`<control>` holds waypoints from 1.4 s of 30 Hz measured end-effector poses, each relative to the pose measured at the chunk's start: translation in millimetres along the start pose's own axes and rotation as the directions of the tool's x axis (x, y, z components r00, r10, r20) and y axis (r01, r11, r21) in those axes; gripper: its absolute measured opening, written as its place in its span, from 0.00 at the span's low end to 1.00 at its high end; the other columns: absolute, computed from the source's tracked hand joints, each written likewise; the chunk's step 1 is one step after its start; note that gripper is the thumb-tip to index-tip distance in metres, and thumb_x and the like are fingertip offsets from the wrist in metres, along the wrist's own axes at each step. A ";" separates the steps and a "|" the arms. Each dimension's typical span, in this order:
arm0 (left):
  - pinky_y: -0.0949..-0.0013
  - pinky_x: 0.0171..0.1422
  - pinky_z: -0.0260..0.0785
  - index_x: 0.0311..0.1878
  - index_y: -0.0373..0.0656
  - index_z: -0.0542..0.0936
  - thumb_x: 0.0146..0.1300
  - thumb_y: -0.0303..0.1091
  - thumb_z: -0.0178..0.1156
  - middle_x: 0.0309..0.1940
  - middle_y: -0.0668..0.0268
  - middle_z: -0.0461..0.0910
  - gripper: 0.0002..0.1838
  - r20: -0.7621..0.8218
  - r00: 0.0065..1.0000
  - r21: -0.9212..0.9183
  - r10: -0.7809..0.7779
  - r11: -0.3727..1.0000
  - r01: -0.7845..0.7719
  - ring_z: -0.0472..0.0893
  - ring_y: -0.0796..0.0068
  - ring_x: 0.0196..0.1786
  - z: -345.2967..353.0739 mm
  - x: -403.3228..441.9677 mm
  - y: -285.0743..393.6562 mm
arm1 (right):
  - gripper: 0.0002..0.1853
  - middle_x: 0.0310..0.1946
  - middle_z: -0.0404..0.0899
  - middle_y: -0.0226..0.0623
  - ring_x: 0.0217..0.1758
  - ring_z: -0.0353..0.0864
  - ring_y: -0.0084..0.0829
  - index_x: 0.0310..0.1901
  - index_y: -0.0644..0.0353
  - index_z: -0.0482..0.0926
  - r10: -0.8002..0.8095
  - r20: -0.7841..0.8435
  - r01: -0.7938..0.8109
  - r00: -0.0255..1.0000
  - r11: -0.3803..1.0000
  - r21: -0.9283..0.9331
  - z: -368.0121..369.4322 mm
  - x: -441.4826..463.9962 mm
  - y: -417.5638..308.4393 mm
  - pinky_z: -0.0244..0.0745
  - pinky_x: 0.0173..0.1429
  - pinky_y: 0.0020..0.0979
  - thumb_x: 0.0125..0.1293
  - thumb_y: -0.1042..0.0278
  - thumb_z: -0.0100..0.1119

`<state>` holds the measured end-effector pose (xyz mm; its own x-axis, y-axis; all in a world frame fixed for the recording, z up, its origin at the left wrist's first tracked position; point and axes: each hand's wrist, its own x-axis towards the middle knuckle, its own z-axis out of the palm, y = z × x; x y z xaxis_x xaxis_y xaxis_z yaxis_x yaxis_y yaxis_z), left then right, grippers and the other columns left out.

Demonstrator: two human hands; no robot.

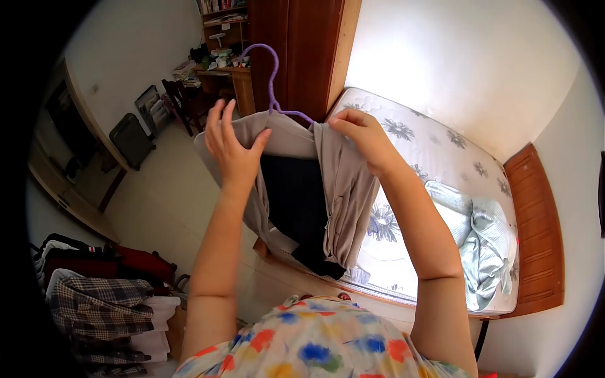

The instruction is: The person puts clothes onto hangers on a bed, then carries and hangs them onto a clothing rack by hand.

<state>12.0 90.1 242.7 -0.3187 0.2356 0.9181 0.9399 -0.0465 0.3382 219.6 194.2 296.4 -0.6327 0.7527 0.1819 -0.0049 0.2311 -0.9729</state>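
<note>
A purple hanger point(274, 82) stands upright with its hook at the top, its lower part inside a grey garment point(346, 195). Black cloth point(293, 201) shows between the grey folds and hangs lower at the bottom. On the garment's left shoulder part lies my left hand point(236, 142), fingers spread and thumb against the fabric. My right hand point(362, 132) pinches the grey cloth beside the hanger's right arm, thumb and forefinger together.
Behind the garment is a bed with a flowered mattress point(403, 129) and crumpled light cloth point(488, 246). A wardrobe point(296, 50), desk point(242, 85), chair point(183, 104) and suitcase point(132, 140) stand farther off. Plaid clothes point(97, 305) lie at lower left.
</note>
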 end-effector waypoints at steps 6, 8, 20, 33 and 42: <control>0.65 0.60 0.62 0.49 0.42 0.77 0.61 0.34 0.58 0.44 0.63 0.76 0.14 0.067 0.991 -0.305 -0.119 0.943 0.134 0.73 0.66 0.52 -23.1 -13.1 -14.7 | 0.06 0.32 0.76 0.26 0.39 0.72 0.17 0.37 0.60 0.76 -0.035 0.090 0.038 0.995 0.999 -0.037 22.5 8.1 5.9 0.65 0.48 0.22 0.59 0.70 0.61; 0.69 0.56 0.66 0.50 0.41 0.75 0.68 0.35 0.52 0.45 0.64 0.77 0.12 0.326 0.874 -0.592 -0.360 0.643 0.486 0.75 0.72 0.49 -19.7 -40.2 -25.7 | 0.06 0.31 0.76 0.26 0.37 0.73 0.18 0.37 0.60 0.76 -0.048 0.120 0.053 0.992 0.998 -0.037 29.5 9.8 18.5 0.67 0.45 0.22 0.59 0.71 0.61; 0.75 0.46 0.72 0.45 0.39 0.74 0.69 0.37 0.53 0.41 0.59 0.81 0.11 0.692 0.476 -0.575 -0.542 -0.016 0.818 0.80 0.77 0.38 -4.5 -110.0 -29.4 | 0.14 0.40 0.77 0.33 0.46 0.74 0.22 0.48 0.62 0.75 0.120 0.429 -0.179 0.895 0.979 0.098 49.7 -18.2 109.2 0.69 0.53 0.26 0.60 0.75 0.58; 0.74 0.39 0.72 0.42 0.37 0.75 0.64 0.35 0.59 0.36 0.58 0.82 0.11 0.645 0.421 -0.496 -0.638 0.069 0.865 0.80 0.75 0.35 36.1 -180.7 -25.3 | 0.19 0.37 0.78 0.32 0.37 0.77 0.21 0.51 0.58 0.76 0.696 -0.286 -0.696 0.659 0.708 0.120 -102.1 -46.9 463.9 0.72 0.41 0.27 0.56 0.65 0.58; 0.78 0.43 0.66 0.41 0.40 0.72 0.60 0.42 0.64 0.32 0.69 0.73 0.16 0.490 0.424 -0.430 -0.762 0.211 0.878 0.75 0.80 0.34 97.1 -208.2 -25.3 | 0.31 0.55 0.71 0.49 0.59 0.70 0.47 0.57 0.63 0.70 0.502 -0.477 -0.693 0.721 0.513 -0.506 -170.3 -40.4 679.8 0.65 0.62 0.41 0.50 0.61 0.67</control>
<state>66.5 136.5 22.9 -0.7915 0.6104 0.0300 -0.1337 -0.2208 0.9661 373.7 425.8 -348.1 -0.0894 0.9530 -0.2896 0.8280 -0.0905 -0.5534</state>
